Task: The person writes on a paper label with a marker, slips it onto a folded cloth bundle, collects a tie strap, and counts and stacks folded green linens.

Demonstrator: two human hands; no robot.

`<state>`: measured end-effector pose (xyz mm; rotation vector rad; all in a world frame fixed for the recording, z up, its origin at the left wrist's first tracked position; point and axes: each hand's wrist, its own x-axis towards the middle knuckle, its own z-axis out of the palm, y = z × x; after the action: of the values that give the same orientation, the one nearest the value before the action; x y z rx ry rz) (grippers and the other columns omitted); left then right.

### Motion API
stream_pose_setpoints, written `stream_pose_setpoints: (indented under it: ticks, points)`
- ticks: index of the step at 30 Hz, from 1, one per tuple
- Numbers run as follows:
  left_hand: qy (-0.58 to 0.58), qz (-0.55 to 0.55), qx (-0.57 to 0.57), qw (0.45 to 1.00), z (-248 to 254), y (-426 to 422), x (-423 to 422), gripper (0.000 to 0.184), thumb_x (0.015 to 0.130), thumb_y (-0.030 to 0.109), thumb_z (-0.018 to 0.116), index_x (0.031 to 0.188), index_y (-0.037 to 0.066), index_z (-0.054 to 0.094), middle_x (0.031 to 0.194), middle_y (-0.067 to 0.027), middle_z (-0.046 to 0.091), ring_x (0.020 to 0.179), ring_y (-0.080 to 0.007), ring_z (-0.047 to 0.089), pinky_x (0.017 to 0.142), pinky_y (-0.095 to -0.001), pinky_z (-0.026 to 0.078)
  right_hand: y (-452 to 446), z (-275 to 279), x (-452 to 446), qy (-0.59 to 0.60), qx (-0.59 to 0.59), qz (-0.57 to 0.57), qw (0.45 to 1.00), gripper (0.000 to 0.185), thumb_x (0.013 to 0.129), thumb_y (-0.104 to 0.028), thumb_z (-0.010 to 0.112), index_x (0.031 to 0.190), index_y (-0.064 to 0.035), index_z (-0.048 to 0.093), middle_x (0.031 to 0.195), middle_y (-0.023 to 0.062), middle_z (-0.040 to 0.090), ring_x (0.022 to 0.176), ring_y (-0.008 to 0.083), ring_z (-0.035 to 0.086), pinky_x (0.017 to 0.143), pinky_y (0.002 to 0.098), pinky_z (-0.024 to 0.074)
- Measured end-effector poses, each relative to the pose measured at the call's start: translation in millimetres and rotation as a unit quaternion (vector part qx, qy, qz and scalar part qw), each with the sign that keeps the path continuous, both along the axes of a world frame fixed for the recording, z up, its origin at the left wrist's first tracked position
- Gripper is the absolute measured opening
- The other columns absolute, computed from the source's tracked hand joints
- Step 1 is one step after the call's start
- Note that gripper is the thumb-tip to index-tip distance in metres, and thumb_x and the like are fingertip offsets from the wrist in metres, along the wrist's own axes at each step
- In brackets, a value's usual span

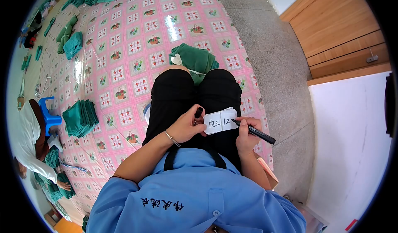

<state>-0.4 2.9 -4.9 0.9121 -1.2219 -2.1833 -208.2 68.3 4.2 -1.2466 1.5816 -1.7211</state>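
My left hand is closed on the left end of a small stack of white paper slips above my lap. The top slip bears handwritten black characters and the number 12. A black marker cap is also tucked between the fingers of that hand. My right hand grips a black marker, its tip at the right part of the top slip. Just beyond my knees lies a folded green cloth bundle with a white piece on it.
A pink patterned table cover stretches ahead and left. On it sit a green cloth stack, a rolled green cloth and more green piles at the far end. At left, another person handles green cloth near a blue stool. Wooden cabinetry stands right.
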Motion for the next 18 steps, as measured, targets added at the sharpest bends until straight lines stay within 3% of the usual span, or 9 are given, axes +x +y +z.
stream_pose_setpoints:
  ticks: [5,12,18]
  points:
    - [0.002,-0.018,0.015,1.0,5.0,-2.1,0.3,0.029,0.086,-0.003,0.058,0.099,0.007,0.034,0.093,-0.0102,0.058,0.082,-0.0162,0.062,0.072,-0.0299,0.055,0.4,-0.9,0.0,0.012,-0.006,-0.005,1.0,0.008,0.085,-0.001,0.059,0.083,-0.0013,0.052,0.081,0.0122,0.063,0.075,0.0182,0.062,0.07,0.0296,0.0483]
    - [-0.007,-0.017,0.014,1.0,6.5,-1.6,0.2,0.03,0.085,-0.003,0.058,0.1,0.007,0.034,0.091,-0.0097,0.057,0.08,-0.0163,0.063,0.071,-0.0296,0.055,1.8,1.9,0.1,0.044,0.048,-0.026,0.998,0.008,0.084,-0.001,0.061,0.081,-0.0007,0.054,0.08,0.0111,0.064,0.072,0.0174,0.06,0.069,0.0292,0.0483]
    - [-0.004,0.003,0.005,1.0,6.7,0.1,-0.1,0.029,0.084,-0.001,0.06,0.101,0.004,0.037,0.09,-0.0119,0.061,0.076,-0.0161,0.065,0.068,-0.0274,0.053,1.3,-3.0,-0.4,0.053,0.006,0.017,0.998,0.007,0.086,0.0,0.058,0.084,-0.003,0.052,0.084,0.0126,0.065,0.072,0.0126,0.055,0.067,0.026,0.0436]
